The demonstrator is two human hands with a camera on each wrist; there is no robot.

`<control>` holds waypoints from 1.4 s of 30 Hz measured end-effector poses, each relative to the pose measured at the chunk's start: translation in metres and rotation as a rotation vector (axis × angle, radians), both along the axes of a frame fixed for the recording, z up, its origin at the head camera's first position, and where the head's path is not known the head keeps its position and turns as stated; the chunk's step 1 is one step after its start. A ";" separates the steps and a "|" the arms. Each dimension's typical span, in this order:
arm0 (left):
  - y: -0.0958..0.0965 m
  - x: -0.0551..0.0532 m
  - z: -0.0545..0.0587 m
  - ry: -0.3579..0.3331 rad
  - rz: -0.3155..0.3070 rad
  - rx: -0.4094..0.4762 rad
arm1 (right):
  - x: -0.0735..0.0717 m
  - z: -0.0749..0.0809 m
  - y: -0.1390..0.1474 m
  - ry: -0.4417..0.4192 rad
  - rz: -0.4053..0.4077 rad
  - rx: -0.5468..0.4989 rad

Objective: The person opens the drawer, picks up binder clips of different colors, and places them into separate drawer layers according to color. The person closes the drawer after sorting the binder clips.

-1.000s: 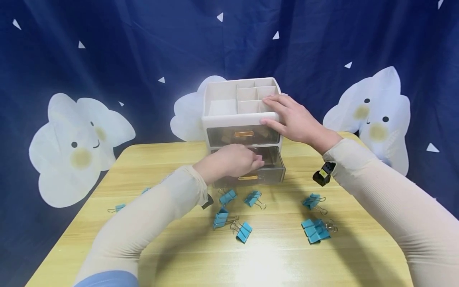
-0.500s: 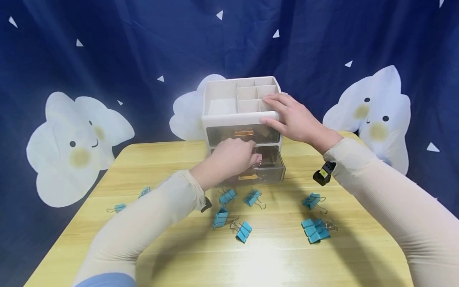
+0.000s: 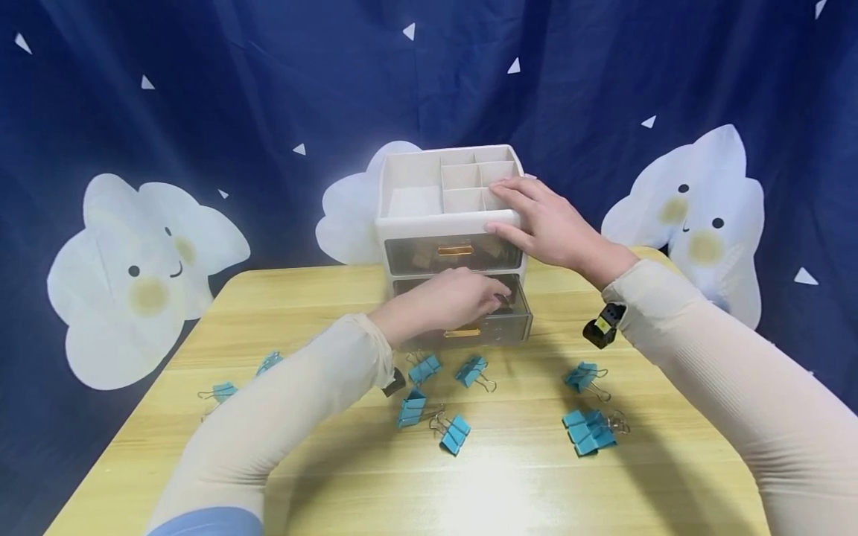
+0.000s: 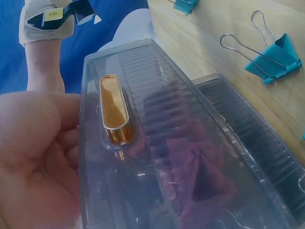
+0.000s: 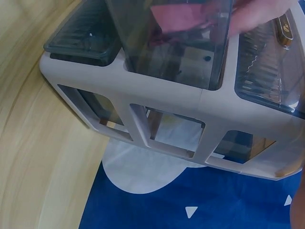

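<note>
A white desk organizer (image 3: 442,223) with smoky clear drawers stands at the back of the table. Its middle drawer (image 3: 506,329), with a gold handle (image 4: 114,107), is pulled out. My left hand (image 3: 442,298) reaches over that drawer's front, fingertips inside. Beside these fingers a pink, flat-sided piece (image 5: 176,18) shows through the plastic; its kind is unclear, and whether the fingers pinch it is hidden. My right hand (image 3: 556,223) rests on the organizer's top right edge, fingers fairly straight over the small compartments, thumb against the front.
Several teal binder clips lie on the wooden table (image 3: 362,476): some before the organizer, such as one clip (image 3: 456,435), a cluster (image 3: 590,432) at the right, others near the left sleeve. A blue curtain (image 3: 268,89) with white clouds hangs behind.
My left hand rose slightly, then moved a little right and down within the drawer. Pink at its fingertips, seen earlier in the head view, no longer shows there. The right hand stayed put.
</note>
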State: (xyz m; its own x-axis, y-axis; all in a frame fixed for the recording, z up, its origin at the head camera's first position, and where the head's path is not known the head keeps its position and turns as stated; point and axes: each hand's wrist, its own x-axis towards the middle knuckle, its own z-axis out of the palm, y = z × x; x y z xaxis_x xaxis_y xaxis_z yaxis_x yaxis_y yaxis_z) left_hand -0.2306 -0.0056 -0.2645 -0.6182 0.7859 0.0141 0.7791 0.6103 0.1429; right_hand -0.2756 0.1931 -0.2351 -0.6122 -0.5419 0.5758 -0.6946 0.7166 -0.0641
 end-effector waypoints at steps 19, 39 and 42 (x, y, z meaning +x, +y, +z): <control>-0.018 0.002 0.012 0.162 -0.039 0.088 | -0.002 -0.001 -0.008 -0.002 0.017 0.002; -0.096 0.015 0.015 0.045 -0.032 0.246 | -0.002 0.001 -0.002 -0.001 -0.006 -0.012; -0.101 0.021 0.014 0.058 -0.010 0.266 | -0.002 0.000 -0.001 -0.007 -0.011 -0.011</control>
State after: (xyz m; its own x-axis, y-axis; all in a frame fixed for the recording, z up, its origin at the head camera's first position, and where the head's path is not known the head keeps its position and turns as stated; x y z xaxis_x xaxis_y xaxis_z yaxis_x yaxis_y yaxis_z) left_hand -0.2095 -0.1070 -0.2510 -0.6027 0.7557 0.2561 0.7964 0.5498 0.2518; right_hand -0.2774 0.1918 -0.2347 -0.6225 -0.5283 0.5774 -0.6858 0.7237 -0.0772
